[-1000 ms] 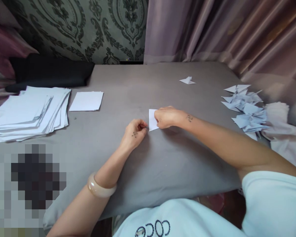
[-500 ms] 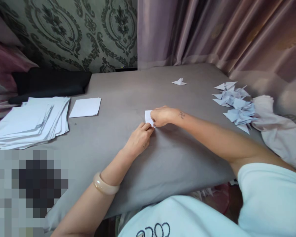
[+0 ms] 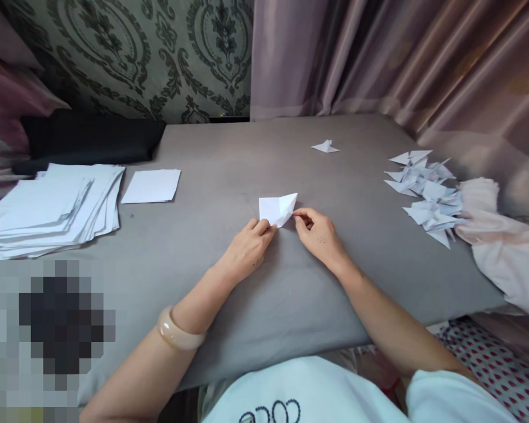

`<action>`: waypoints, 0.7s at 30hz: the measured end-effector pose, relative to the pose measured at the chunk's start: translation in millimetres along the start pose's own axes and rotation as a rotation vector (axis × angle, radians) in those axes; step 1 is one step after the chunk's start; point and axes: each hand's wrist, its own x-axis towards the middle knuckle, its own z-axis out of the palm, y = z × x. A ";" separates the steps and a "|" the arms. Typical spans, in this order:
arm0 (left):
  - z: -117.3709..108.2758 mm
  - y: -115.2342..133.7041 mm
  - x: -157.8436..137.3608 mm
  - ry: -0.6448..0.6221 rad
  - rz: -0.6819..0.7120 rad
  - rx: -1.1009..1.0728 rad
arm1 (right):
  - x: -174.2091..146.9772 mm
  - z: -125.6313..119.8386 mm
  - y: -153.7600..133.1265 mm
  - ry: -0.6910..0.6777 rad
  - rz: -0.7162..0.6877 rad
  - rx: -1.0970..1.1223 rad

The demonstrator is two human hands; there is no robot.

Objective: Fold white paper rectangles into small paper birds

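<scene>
A small folded white paper [image 3: 271, 207] lies on the grey cloth in front of me, its right part lifted into a raised, pointed flap. My left hand [image 3: 249, 244] presses the near left edge of the paper with curled fingers. At the paper's right edge, my right hand [image 3: 320, 232] pinches the flap between thumb and forefinger, with the other fingers curled in.
A stack of large white sheets [image 3: 53, 205] and a smaller pile of white squares [image 3: 152, 186] lie on the left. One folded paper crane [image 3: 326, 147] sits farther back; a heap of several folded cranes [image 3: 427, 188] lies right, beside a pale cloth [image 3: 489, 223].
My right hand has moved from on top of the paper to its right side, and the right part of the paper now stands lifted. The left hand stays at the near edge.
</scene>
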 end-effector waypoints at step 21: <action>2.1 9.9 -3.4 0.045 -0.047 0.022 | -8.7 13.9 -4.9 -0.036 -0.199 0.072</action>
